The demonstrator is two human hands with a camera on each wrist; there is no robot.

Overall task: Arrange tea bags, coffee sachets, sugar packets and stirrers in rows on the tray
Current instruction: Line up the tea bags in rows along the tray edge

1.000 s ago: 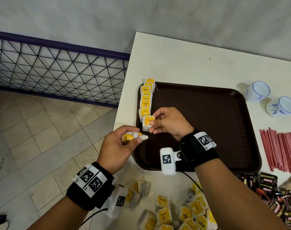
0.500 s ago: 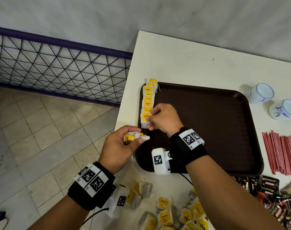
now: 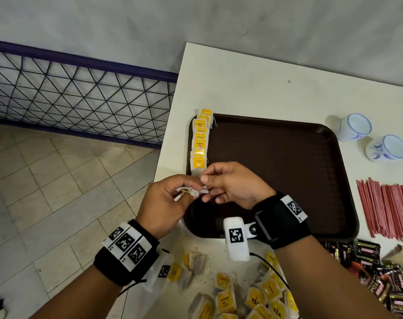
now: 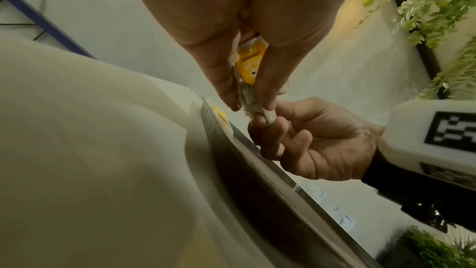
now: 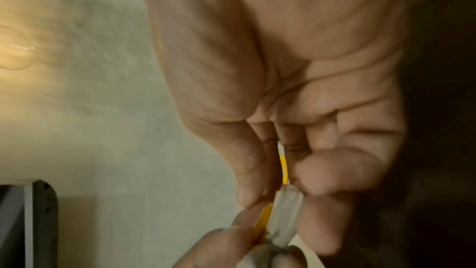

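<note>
A brown tray (image 3: 288,157) lies on the white table, with a row of yellow-tagged tea bags (image 3: 200,143) along its left edge. My left hand (image 3: 189,191) hovers at the tray's near left corner and grips a small bunch of tea bags (image 3: 190,192), also seen in the left wrist view as tea bags (image 4: 251,66). My right hand (image 3: 205,186) meets it from the right. Its thumb and fingers pinch the end of one tea bag (image 5: 285,201) in that bunch. The right hand (image 4: 265,119) shows below my left fingers.
Loose tea bags (image 3: 255,295) lie piled at the table's front. Dark coffee sachets (image 3: 389,277) sit at the front right, red stirrers (image 3: 391,208) right of the tray, and two white cups (image 3: 357,126) behind them. The table's left edge drops to a tiled floor.
My right hand laid a tea bag at the near end of the row, then drew back to my left hand and now pinches a bag from its bunch.
</note>
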